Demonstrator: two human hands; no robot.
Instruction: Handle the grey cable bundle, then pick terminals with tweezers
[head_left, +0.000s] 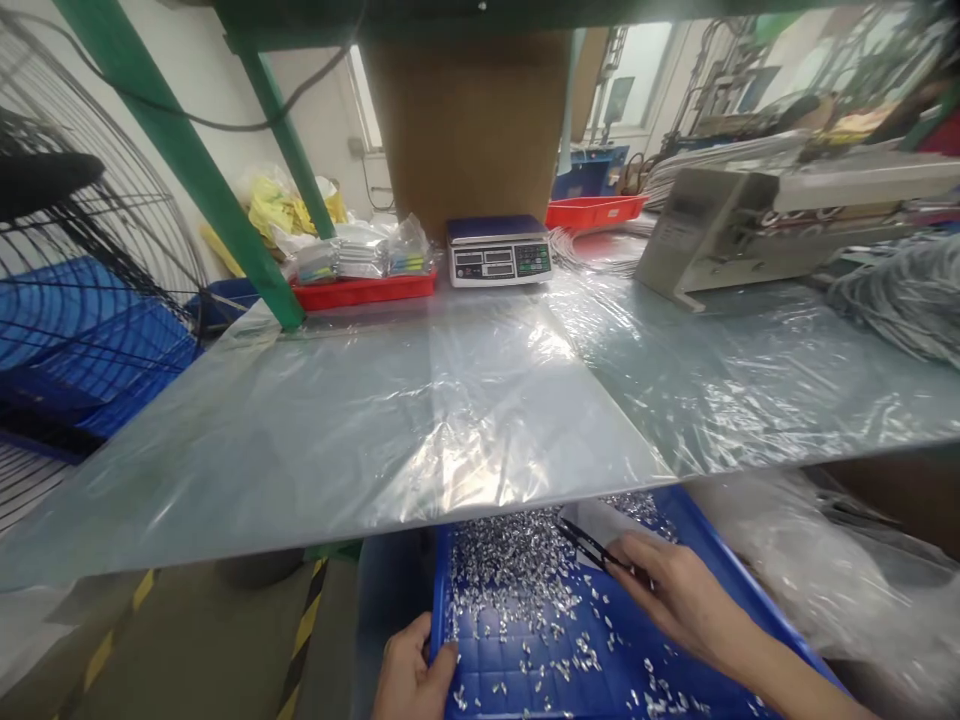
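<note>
Down at the near edge, the left hand [409,680] is gripping the near left rim of a blue tray [750,590], with the thumb curled over the edge, so it is closed on the tray and looks to be keeping it steady. The right hand [679,595] is reaching in from the right and is pinching a pair of thin black tweezers [592,548], whose tips are pointing toward the far left. The two hands are well apart, one at each side of the tray. Lots of tiny shiny metal bits [517,580] are lying on the tray floor, thick at the far end and thinner near the hands. The tweezer tips are hovering just above the thick pile, beside a small pale sheet [611,520] lying in the tray; I cannot tell if they are holding a bit right now. It looks like the picking or sorting step is going on, one little bit at a time. The next move is calling for a slow, careful pinch on one bit only, with the tray kept from sliding. The tray is sitting lower than the surface [420,420], which is wearing a crinkly clear plastic cover. Farther back on it, a white weighing scale [499,252] is standing in the middle, a red tray [364,290] with small bags is sitting to the left, and a grey machine [720,235] is resting to the right. A green frame post [191,170] is slanting up on the far left.
</note>
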